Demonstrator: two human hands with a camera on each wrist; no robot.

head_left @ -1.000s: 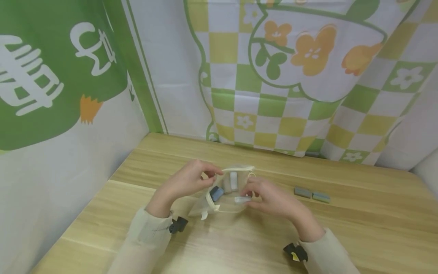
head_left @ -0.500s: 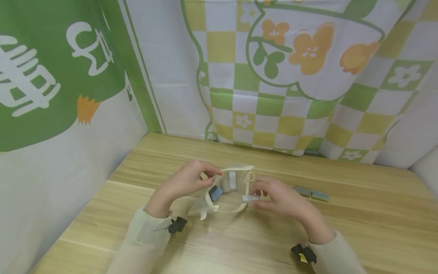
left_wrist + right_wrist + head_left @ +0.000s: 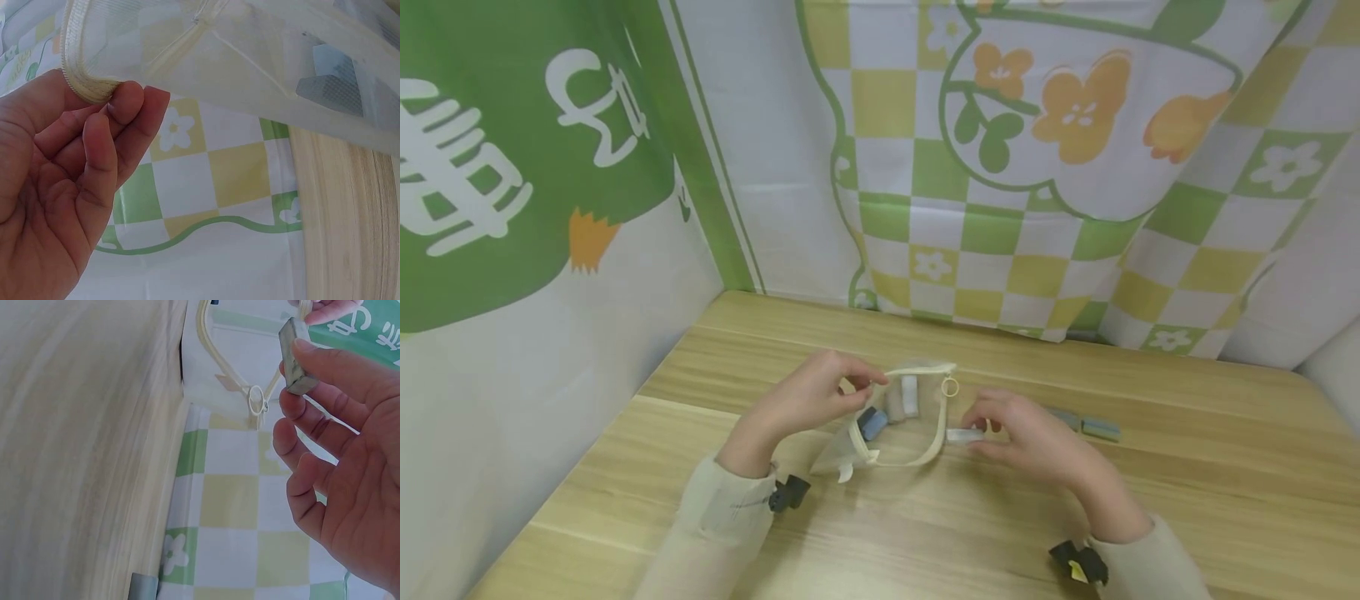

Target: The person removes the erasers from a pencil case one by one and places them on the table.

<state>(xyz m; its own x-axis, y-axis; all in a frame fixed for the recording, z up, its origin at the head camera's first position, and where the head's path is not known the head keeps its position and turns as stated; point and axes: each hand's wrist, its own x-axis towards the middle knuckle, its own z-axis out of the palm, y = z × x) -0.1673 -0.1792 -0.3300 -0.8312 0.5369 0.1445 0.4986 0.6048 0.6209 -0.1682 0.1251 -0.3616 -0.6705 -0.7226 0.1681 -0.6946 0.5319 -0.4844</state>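
Note:
A see-through pouch (image 3: 904,446) with a cream zipper (image 3: 78,75) stands open on the table. My left hand (image 3: 820,392) pinches the zipper edge at its back left. Inside lie a blue and dark block (image 3: 872,423) and a pale block (image 3: 910,396). My right hand (image 3: 1026,433) pinches a small grey-white rectangular block (image 3: 965,435) between thumb and fingers, just right of the pouch's mouth. In the right wrist view the block (image 3: 294,359) looks scuffed, with the pouch's ring pull (image 3: 256,400) behind it.
Two small grey-green blocks (image 3: 1101,429) lie end to end on the wooden table (image 3: 1210,483), right of my right hand and partly behind it. A patterned curtain (image 3: 985,242) hangs along the table's back edge, and another covers the left side.
My right hand has moved right, bringing the grey-white block from within the pouch's mouth to outside its right edge. The left hand keeps its pinch on the zipper edge.

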